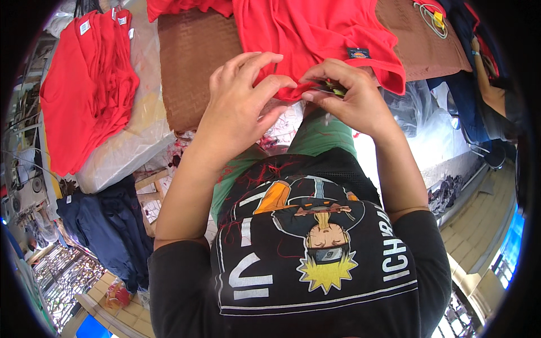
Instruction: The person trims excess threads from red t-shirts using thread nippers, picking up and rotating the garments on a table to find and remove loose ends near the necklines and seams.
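Note:
A red shirt with a dark neck label lies over the brown padded surface in front of me, its near edge hanging toward my lap. My left hand has its fingers curved, with fingertips closing on a fold of the red cloth. Opposite it, my right hand is closed around small thread snips, dark and metallic with a bit of green. The snips are partly hidden by the fingers and blurred. The right thumb and forefinger meet the same red fold, close to the left fingertips.
On the left, a stack of red shirts lies on a plastic-wrapped block. Dark blue garments hang below it. A coiled pale cord rests at the far right of the brown surface. Another person's arm shows at the right.

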A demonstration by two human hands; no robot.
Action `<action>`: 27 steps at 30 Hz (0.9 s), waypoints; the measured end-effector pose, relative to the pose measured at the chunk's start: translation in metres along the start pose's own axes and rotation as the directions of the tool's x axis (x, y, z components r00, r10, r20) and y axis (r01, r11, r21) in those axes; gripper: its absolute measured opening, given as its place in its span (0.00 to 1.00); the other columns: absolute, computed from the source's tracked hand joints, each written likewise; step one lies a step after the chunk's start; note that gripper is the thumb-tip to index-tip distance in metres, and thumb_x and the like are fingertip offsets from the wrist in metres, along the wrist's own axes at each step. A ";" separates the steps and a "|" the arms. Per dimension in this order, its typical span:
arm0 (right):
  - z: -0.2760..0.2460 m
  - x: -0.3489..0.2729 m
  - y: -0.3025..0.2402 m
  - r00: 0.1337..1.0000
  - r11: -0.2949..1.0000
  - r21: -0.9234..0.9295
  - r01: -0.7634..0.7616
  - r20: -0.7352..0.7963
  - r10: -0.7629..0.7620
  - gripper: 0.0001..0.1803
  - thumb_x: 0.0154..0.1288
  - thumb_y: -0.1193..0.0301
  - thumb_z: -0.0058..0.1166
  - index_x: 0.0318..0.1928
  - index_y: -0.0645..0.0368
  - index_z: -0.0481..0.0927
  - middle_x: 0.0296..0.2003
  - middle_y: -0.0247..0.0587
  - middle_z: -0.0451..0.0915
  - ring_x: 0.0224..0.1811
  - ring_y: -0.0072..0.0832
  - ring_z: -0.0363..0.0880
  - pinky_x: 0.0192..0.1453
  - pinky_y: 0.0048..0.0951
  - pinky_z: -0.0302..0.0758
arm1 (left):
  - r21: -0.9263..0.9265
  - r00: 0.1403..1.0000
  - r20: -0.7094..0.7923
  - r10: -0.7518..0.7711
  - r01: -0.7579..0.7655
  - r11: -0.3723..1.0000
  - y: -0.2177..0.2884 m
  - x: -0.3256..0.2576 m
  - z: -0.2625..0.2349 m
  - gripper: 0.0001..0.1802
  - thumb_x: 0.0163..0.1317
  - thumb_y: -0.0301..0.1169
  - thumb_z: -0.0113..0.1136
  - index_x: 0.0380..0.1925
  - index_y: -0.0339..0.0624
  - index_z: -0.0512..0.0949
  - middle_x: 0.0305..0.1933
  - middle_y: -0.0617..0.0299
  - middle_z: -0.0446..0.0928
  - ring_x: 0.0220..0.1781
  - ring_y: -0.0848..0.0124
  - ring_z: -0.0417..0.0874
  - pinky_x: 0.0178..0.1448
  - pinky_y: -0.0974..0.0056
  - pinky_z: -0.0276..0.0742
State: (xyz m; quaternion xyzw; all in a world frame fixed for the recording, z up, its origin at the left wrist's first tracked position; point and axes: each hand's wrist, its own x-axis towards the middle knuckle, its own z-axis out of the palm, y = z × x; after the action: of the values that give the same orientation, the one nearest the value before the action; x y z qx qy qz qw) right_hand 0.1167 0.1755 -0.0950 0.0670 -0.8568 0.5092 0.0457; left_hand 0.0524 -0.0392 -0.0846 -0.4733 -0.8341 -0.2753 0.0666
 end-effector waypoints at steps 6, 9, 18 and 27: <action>0.008 0.003 0.013 0.998 0.997 -0.062 0.047 0.034 -0.045 0.15 0.51 0.80 0.59 0.43 0.62 0.81 0.35 0.44 0.80 0.35 0.35 0.81 0.41 0.32 0.77 | 0.097 0.994 -0.001 -0.110 0.109 0.989 -0.004 -0.003 0.002 0.05 0.54 0.27 0.65 0.32 0.45 0.84 0.46 0.66 0.81 0.50 0.65 0.79 0.52 0.63 0.74; 0.009 0.005 0.019 0.999 0.991 -0.131 0.037 0.033 -0.033 0.17 0.47 0.83 0.55 0.42 0.61 0.81 0.35 0.45 0.81 0.35 0.39 0.81 0.41 0.33 0.77 | -0.180 0.971 0.046 -0.233 0.238 0.954 -0.011 -0.009 0.000 0.04 0.60 0.27 0.62 0.32 0.40 0.84 0.37 0.61 0.83 0.38 0.69 0.85 0.41 0.68 0.78; 0.009 0.007 0.016 0.998 0.985 -0.165 0.042 0.052 -0.033 0.16 0.47 0.83 0.56 0.40 0.61 0.81 0.34 0.44 0.81 0.37 0.37 0.81 0.42 0.33 0.76 | -0.506 0.792 0.290 -0.538 0.604 0.616 -0.001 -0.006 -0.010 0.13 0.72 0.35 0.51 0.40 0.37 0.78 0.37 0.61 0.84 0.36 0.74 0.86 0.36 0.72 0.76; 0.006 0.011 -0.008 0.976 0.968 -0.124 0.217 0.048 -0.212 0.11 0.61 0.67 0.60 0.41 0.60 0.78 0.32 0.45 0.80 0.35 0.40 0.80 0.39 0.36 0.76 | -0.492 0.871 0.125 -0.475 0.470 0.733 0.000 -0.005 -0.004 0.10 0.69 0.33 0.53 0.39 0.37 0.77 0.32 0.54 0.84 0.35 0.66 0.88 0.36 0.64 0.81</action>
State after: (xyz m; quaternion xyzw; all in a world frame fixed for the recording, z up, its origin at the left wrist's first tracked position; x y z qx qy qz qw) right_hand 0.1071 0.1657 -0.0894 0.1651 -0.8763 0.4436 0.0899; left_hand 0.0545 -0.0453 -0.0834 -0.2452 -0.8238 -0.4946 -0.1287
